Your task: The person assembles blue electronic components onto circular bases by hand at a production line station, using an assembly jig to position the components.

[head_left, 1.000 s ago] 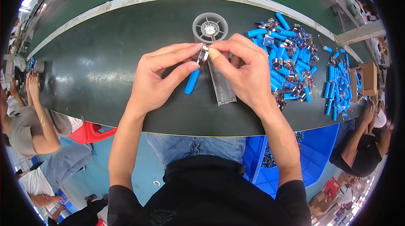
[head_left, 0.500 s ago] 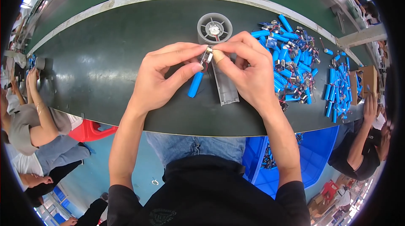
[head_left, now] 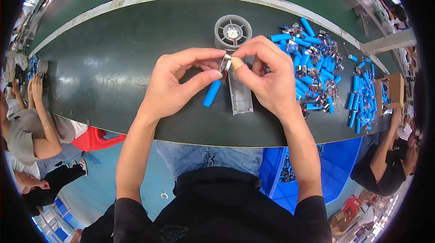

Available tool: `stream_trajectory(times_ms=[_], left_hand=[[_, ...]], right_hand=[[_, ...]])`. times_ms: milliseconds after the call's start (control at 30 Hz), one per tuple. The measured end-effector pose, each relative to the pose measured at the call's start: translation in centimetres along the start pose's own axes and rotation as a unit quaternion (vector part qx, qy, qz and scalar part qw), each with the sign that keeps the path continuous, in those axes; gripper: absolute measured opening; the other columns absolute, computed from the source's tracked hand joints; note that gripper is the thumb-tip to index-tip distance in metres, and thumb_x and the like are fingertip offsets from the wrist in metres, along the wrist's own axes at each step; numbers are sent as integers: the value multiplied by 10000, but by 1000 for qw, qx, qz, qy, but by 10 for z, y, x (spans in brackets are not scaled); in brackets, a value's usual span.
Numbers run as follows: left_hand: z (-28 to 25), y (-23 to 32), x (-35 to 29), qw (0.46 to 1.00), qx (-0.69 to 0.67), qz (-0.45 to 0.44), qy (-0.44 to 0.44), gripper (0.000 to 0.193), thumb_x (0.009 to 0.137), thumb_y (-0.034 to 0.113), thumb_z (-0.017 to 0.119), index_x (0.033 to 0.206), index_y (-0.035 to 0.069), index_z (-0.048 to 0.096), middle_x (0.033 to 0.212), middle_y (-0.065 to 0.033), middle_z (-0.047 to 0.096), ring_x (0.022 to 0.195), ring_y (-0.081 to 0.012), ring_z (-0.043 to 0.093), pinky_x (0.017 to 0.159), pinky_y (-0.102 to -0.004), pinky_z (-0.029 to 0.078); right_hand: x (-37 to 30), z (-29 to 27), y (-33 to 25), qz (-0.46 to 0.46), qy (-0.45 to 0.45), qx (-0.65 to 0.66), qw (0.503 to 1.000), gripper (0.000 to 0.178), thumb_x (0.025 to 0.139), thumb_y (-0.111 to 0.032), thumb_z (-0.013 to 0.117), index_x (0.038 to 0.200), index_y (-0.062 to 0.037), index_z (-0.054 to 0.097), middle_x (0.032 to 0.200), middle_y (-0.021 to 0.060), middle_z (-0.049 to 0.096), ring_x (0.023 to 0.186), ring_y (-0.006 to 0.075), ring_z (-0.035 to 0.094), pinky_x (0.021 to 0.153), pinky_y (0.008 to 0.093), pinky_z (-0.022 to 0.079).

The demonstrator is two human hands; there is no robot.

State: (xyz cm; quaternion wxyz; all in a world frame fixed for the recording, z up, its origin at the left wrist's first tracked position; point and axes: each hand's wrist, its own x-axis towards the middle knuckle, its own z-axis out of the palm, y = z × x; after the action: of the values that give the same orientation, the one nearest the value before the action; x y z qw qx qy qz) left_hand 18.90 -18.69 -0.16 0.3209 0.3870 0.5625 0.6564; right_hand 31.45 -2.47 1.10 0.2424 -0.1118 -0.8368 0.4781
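The left hand (head_left: 170, 83) holds the small circuit board (head_left: 225, 63) between its thumb and forefinger, so this hand is nearly closed around it. The right hand (head_left: 271, 77) is also narrow: its thumb, which wears a pale cover, and its forefinger meet at the right edge of the board, but whether they pinch the board itself or a wire, I cannot tell. The board is above the middle of the dark tabletop (head_left: 108, 73). Just below it, a blue cylindrical cell (head_left: 212, 93) lies tilted, with a thin red wire near its upper end. To the right of this cell is a long grey casing (head_left: 241, 98), partly covered by the right hand. Beyond the fingers there is a grey round housing (head_left: 233, 24) with spokes. A big heap of blue cells with boards (head_left: 312, 71) occupies the right side, near a smaller group of blue cells (head_left: 359, 100).
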Motion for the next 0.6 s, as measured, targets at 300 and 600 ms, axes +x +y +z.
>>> stream_trajectory(times_ms=[300,600], left_hand=[[-3,3,0,1000,13,6,-15,308,878,-35,660,1185,-53,651,1086,-130,681,946,-173,658,876,-287,523],[-3,3,0,998,-48,-34,-30,287,919,-29,615,1203,-48,648,1117,-137,664,971,-178,653,883,-284,524]], right_hand=[[1,0,2,-18,-5,-3,1000,99,792,5,711,860,-20,643,885,2,613,509,16,380,469,200,292],[-1,4,6,-98,12,-47,994,132,778,29,715,845,-16,611,896,20,603,483,18,391,431,201,297]])
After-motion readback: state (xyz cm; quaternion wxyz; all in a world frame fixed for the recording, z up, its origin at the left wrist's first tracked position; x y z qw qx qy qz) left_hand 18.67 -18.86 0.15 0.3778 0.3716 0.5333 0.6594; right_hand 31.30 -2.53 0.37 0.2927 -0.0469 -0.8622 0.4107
